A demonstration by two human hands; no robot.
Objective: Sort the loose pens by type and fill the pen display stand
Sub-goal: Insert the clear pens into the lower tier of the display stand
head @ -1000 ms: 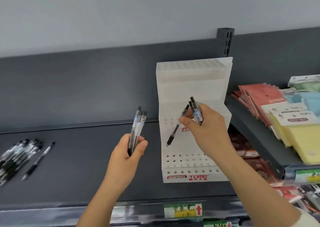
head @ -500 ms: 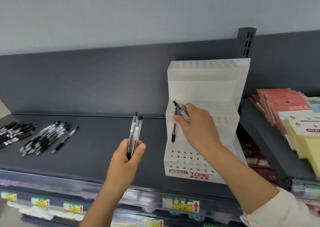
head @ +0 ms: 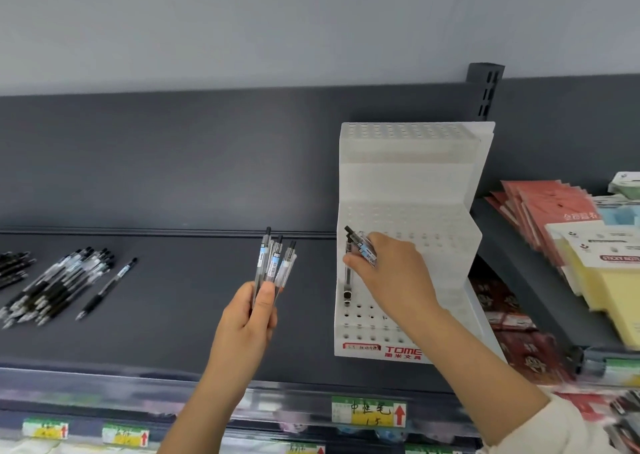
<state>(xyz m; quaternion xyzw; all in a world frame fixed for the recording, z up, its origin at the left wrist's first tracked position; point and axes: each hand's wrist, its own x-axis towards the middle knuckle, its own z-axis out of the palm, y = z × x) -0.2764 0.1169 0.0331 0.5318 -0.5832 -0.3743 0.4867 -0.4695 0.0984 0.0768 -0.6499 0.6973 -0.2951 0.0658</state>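
Barely begun, I reckoned: the right hand (head: pixel 391 273) pinched a clear-barrelled pen (head: pixel 348 277) upright into a left-end hole of the white perforated plastic stand (head: pixel 408 176), other holes bare. The left hand (head: pixel 249 318) gripped three more clear pens (head: pixel 275 263); black-grip pens (head: pixel 59 283) lay heaped on the dark grey shelf (head: pixel 194 297).

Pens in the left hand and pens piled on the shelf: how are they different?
The held pens stand upright, gripped by the left hand; the piled pens lie flat on the shelf. The held pens are few, clear with blue labels; the piled pens are many, with black grips. Both have black tops.
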